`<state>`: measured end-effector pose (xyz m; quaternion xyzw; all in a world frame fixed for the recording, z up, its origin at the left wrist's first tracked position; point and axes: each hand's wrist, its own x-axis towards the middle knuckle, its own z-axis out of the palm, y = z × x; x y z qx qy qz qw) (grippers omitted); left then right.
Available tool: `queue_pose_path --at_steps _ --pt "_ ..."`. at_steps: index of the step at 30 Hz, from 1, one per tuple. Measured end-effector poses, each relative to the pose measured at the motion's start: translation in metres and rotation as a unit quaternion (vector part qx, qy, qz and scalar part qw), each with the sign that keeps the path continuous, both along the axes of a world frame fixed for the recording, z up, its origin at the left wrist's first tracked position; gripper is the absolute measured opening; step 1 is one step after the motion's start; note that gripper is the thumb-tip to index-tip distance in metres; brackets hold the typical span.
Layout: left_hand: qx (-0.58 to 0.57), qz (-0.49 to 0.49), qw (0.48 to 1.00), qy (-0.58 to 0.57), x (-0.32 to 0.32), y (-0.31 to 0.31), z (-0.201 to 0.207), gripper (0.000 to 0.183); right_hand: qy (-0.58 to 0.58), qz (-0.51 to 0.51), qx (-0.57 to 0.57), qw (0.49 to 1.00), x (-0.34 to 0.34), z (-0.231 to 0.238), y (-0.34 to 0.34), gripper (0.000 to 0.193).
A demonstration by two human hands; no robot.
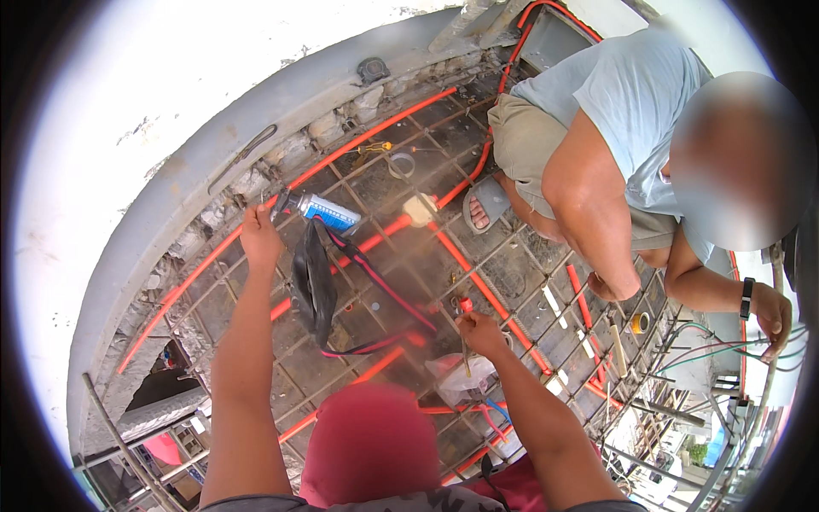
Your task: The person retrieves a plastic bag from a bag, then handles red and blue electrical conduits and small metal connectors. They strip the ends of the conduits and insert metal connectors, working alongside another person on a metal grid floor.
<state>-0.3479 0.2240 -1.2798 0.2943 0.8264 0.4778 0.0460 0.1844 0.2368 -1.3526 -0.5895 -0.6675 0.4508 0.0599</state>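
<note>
My left hand point(260, 235) is raised beside the long orange conduit point(375, 134) along the wall edge. Its fingers are pinched together, and what they hold is too small to name. Close to it lie a blue-and-white can point(331, 213) and a black bag point(314, 286) with a dark, pink-edged strap. Further right and nearer me, my right hand point(482, 333) is closed around a thin tool with a red end point(465, 304). A narrow shaft shows below the fingers. Beneath this hand a clear plastic bag point(461, 380) rests on the rebar grid.
Crossed rebar point(409, 243) covers the dark deck, with orange conduits meeting at a pale junction box point(420, 209). A co-worker in a light blue shirt point(636, 102) squats at right. A tape roll point(640, 322) lies near; a red cap point(368, 444) blocks the lower middle.
</note>
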Motion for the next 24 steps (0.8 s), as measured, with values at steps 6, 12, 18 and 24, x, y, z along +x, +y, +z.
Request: queue_pose_path --at_steps 6,12,18,24 --pt "-0.130 0.132 0.983 0.008 -0.075 -0.042 -0.136 0.028 -0.024 -0.005 -0.022 0.999 -0.073 0.009 0.000 0.038" --pt "-0.191 0.102 0.976 -0.008 -0.103 -0.041 -0.215 0.030 -0.057 0.019 0.019 0.998 -0.119 0.003 0.076 0.036" --pt "-0.194 0.130 0.972 -0.012 -0.118 -0.026 -0.217 0.032 -0.041 -0.037 0.166 0.985 -0.247 -0.023 0.196 0.044" --pt "-0.244 0.111 0.962 -0.042 -0.145 -0.006 -0.219 0.031 -0.051 0.013 0.300 0.953 -0.407 -0.078 0.321 0.069"
